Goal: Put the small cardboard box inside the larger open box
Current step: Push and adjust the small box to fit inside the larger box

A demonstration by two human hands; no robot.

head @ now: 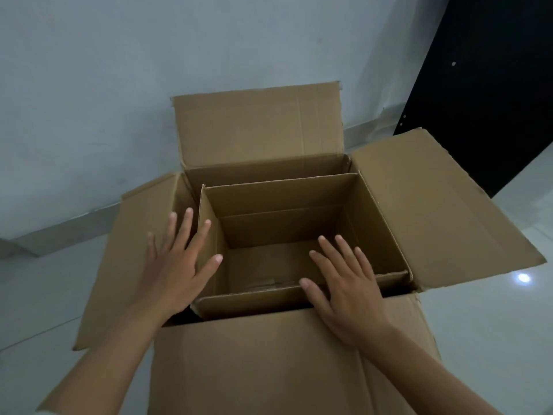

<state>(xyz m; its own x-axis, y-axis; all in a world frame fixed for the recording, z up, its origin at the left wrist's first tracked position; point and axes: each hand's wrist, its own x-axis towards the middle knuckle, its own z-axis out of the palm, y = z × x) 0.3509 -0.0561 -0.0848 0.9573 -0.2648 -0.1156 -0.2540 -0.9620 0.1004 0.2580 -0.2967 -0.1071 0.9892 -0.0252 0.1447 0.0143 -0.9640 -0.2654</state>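
Note:
A small brown cardboard box [281, 199], open at the top and empty, sits inside the larger open box [434, 205], whose four flaps are spread outwards. Dark gaps show between the two boxes at the near and left sides. My left hand [176, 265] hovers flat with fingers spread over the small box's left wall and the gap beside it. My right hand [347, 286] is also flat with fingers apart, above the small box's near right rim. Neither hand holds anything.
The boxes stand on a glossy pale floor [490, 330] close to a white wall [119, 85]. A black panel [484, 85] leans at the back right. The large box's near flap [257, 366] hangs towards me.

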